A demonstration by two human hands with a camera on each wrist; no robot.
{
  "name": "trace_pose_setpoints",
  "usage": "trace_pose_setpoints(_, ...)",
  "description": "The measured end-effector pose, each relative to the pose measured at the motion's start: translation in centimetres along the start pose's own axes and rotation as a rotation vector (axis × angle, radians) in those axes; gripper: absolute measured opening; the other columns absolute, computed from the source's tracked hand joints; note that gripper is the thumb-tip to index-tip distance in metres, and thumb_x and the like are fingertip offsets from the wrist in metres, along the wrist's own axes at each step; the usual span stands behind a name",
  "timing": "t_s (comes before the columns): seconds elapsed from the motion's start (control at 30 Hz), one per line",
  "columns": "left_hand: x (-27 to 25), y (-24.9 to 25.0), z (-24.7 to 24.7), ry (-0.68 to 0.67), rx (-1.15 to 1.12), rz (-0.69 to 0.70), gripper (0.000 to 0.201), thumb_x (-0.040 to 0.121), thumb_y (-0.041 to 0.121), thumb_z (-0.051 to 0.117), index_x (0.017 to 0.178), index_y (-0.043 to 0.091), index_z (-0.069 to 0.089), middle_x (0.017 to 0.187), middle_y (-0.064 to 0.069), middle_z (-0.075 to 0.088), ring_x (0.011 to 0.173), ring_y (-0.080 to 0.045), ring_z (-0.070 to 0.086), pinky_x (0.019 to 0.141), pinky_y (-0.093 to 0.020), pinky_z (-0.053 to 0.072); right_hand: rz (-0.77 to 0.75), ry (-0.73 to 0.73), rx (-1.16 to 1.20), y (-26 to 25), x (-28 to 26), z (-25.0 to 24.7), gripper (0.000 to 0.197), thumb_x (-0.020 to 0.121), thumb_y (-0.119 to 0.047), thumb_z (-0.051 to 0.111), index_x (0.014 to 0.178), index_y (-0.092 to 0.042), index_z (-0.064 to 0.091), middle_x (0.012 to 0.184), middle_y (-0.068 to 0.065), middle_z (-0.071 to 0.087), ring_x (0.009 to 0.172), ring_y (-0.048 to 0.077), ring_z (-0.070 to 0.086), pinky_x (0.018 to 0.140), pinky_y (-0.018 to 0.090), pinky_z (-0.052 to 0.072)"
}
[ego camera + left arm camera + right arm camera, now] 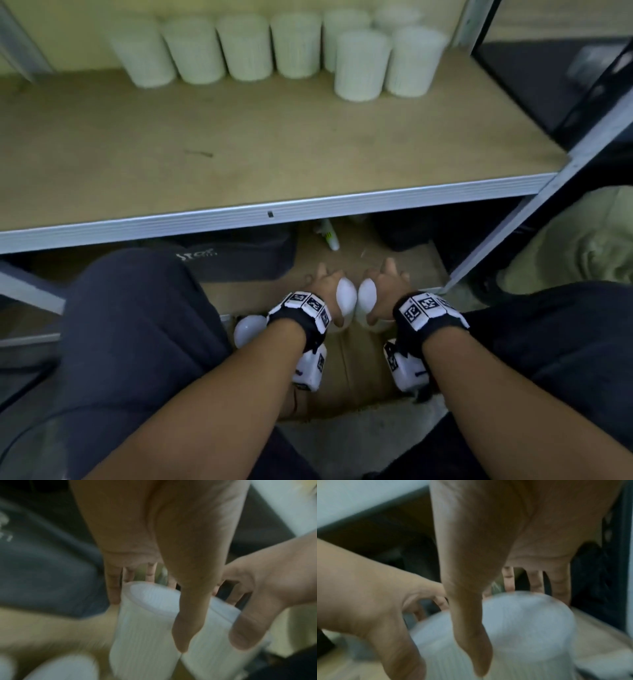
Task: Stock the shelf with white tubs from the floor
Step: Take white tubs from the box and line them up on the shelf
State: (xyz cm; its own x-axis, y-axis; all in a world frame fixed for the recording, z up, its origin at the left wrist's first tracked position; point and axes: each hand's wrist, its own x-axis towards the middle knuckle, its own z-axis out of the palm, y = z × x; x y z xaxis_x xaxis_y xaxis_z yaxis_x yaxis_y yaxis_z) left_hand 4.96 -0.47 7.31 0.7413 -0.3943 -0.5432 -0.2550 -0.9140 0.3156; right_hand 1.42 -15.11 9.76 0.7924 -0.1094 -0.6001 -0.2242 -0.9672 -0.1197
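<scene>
Head view: eight tubs [362,65] already on shelf [274,144]; below, left hand [323,291] and right hand [385,291] each wrap one floor tub; spare tub [248,329] waits.
Left wrist: fingers [113,588] span left tub [145,622].
Right wrist: thumb and fingers around right tub [530,622]; lift pending.

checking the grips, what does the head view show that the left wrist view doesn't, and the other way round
Only the head view shows the shelf with white tubs already standing along its back, a spare tub on the floor by the left wrist, and both wristbands. Only the left wrist view shows the left hand's thumb lying down the ribbed side of its tub. Both show the left hand and right hand each gripping a tub side by side.
</scene>
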Motion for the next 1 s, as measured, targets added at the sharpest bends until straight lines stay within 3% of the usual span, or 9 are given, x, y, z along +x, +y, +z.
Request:
trace_pose_setpoints(0.07, -2.2, 1.1, -2.4, 0.071, -0.002, 0.032, 0.094, 0.046, 0.042, 0.08, 0.128, 0.039, 0.032, 0.131, -0.001, 0.029, 0.121, -0.039, 0.04, 0.091, -0.047, 0.048, -0.014, 0.064, -0.011, 0.0, -1.8, -1.9, 0.091, 0.047, -0.043, 0.081, 0.128, -0.033, 0.041, 0.15, 0.003, 0.019, 0.136, 0.044, 0.021, 0.098, 0.053, 0.043)
trace_pose_setpoints(0.13, -4.5, 2.1, -4.7, 0.104, -0.023, 0.062, 0.088, 0.052, 0.037, 0.082, 0.127, 0.035, 0.036, 0.129, -0.003, 0.028, 0.117, -0.039, 0.041, 0.092, -0.048, 0.049, 0.004, 0.13, 0.015, -0.2, -4.7, -4.2, 0.08, 0.056, -0.035, 0.082, 0.127, -0.032, 0.043, 0.142, 0.002, 0.015, 0.131, 0.042, 0.026, 0.098, 0.053, 0.044)
trace_pose_setpoints(0.23, -7.5, 3.5, -7.7, 0.143, -0.045, 0.117, 0.087, 0.056, 0.035, 0.083, 0.13, 0.035, 0.036, 0.127, -0.003, 0.029, 0.118, -0.036, 0.039, 0.092, -0.048, 0.049, -0.012, 0.198, 0.049, 0.0, -8.5, -7.4, 0.073, 0.059, -0.031, 0.081, 0.123, -0.031, 0.046, 0.129, 0.002, 0.021, 0.119, 0.036, 0.033, 0.094, 0.05, 0.046)
trace_pose_setpoints(0.37, -11.2, 4.7, -11.4, 0.211, -0.055, 0.209, 0.087, 0.055, 0.039, 0.082, 0.131, 0.036, 0.039, 0.121, -0.001, 0.035, 0.116, -0.03, 0.041, 0.091, -0.047, 0.049, -0.071, 0.237, 0.096, 0.5, -13.2, -11.0, 0.08, 0.059, -0.034, 0.081, 0.13, -0.034, 0.043, 0.124, -0.001, 0.025, 0.117, 0.033, 0.034, 0.096, 0.05, 0.046)
trace_pose_setpoints(0.53, -15.0, 5.7, -15.6, 0.398, -0.104, 0.279, 0.084, 0.055, 0.038, 0.082, 0.13, 0.033, 0.045, 0.127, 0.001, 0.042, 0.118, -0.023, 0.047, 0.097, -0.038, 0.045, -0.158, 0.405, 0.166, 0.6, -17.4, -15.5, 0.092, 0.059, -0.034, 0.082, 0.139, -0.036, 0.035, 0.136, -0.002, 0.032, 0.126, 0.03, 0.035, 0.1, 0.043, 0.043)
trace_pose_setpoints(0.67, -16.9, 5.7, -18.9, 0.522, -0.139, 0.295, 0.083, 0.059, 0.037, 0.082, 0.132, 0.033, 0.044, 0.134, 0.005, 0.042, 0.12, -0.019, 0.046, 0.088, -0.026, 0.04, -0.251, 0.542, 0.237, -0.1, -18.3, -18.0, 0.081, 0.059, -0.034, 0.082, 0.13, -0.034, 0.044, 0.132, -0.004, 0.038, 0.123, 0.025, 0.039, 0.101, 0.04, 0.042)
trace_pose_setpoints(0.8, -17.5, 4.9, -21.4, 0.594, -0.158, 0.257, 0.079, 0.061, 0.038, 0.082, 0.131, 0.033, 0.046, 0.128, 0.006, 0.042, 0.111, -0.015, 0.046, 0.08, -0.025, 0.036, -0.309, 0.635, 0.284, -1.6, -17.4, -19.7, 0.072, 0.06, -0.033, 0.083, 0.125, -0.029, 0.053, 0.132, -0.005, 0.042, 0.125, 0.022, 0.039, 0.101, 0.033, 0.039)
trace_pose_setpoints(1.0, -16.2, 2.4, -23.2, 0.663, -0.195, 0.167, 0.077, 0.06, 0.039, 0.083, 0.129, 0.028, 0.051, 0.132, 0.003, 0.045, 0.123, -0.02, 0.045, 0.093, -0.031, 0.04, -0.355, 0.697, 0.315, -4.7, -13.7, -21.0, 0.068, 0.063, -0.029, 0.083, 0.127, -0.025, 0.06, 0.142, 0.001, 0.043, 0.132, 0.023, 0.04, 0.103, 0.027, 0.034)
